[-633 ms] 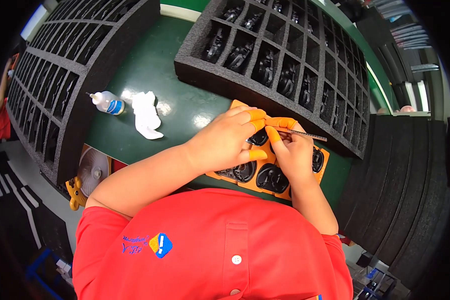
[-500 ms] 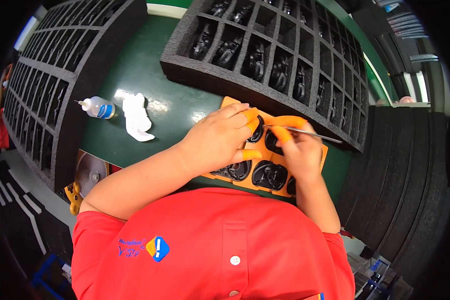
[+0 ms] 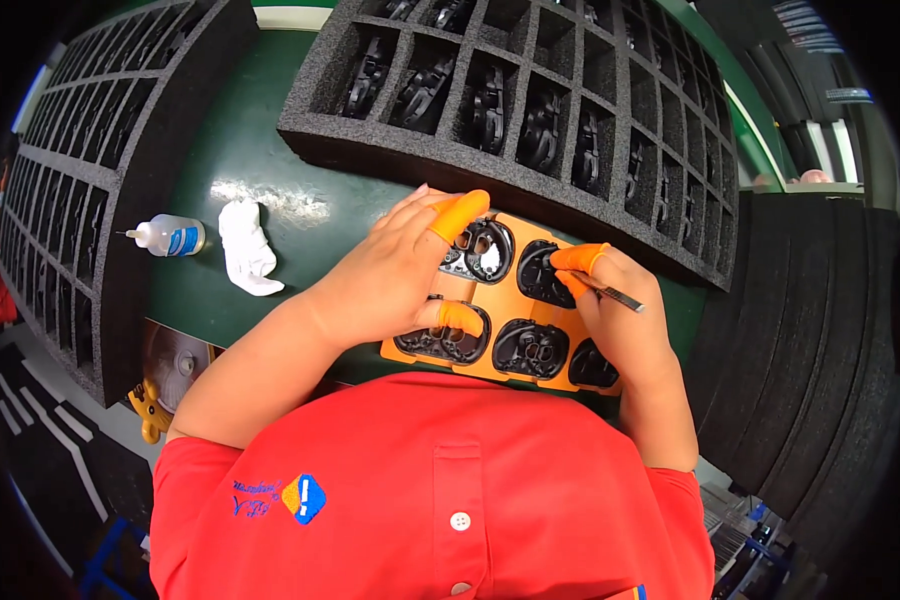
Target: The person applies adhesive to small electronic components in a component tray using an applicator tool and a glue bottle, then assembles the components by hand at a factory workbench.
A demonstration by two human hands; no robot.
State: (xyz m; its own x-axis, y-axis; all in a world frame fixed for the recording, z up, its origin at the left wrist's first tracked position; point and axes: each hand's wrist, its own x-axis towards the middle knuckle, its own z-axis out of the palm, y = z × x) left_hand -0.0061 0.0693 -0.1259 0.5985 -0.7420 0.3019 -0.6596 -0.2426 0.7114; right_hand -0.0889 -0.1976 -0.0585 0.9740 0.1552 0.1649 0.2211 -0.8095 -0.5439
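Note:
An orange tray point(image 3: 482, 302) holds several black moulded plastic parts in two rows. My left hand point(image 3: 385, 270) lies over its left end, index finger and thumb spread apart, both in orange finger cots. The thumb is at a lower-left black part point(image 3: 430, 342); the index finger lies by the upper-left part point(image 3: 487, 250), which shows bright white areas. In my right hand point(image 3: 615, 300) is a pair of metal tweezers point(image 3: 622, 297), pinched between cotted fingers. Those fingertips are at the upper middle black part point(image 3: 538, 272), hiding the tweezers' tips.
Behind the tray stands a grey foam box point(image 3: 450, 150) with black parts in its compartments; another foam box point(image 3: 130, 190) stands at left. A small needle-tipped bottle point(image 3: 175, 236) and a crumpled white cloth point(image 3: 247, 245) lie on the green table point(image 3: 300, 230). Dark foam slabs point(image 3: 780, 350) are at right.
My left hand has moved left and spread its fingers. My right hand has tilted the tweezers downward over the upper middle part. The view has shifted slightly.

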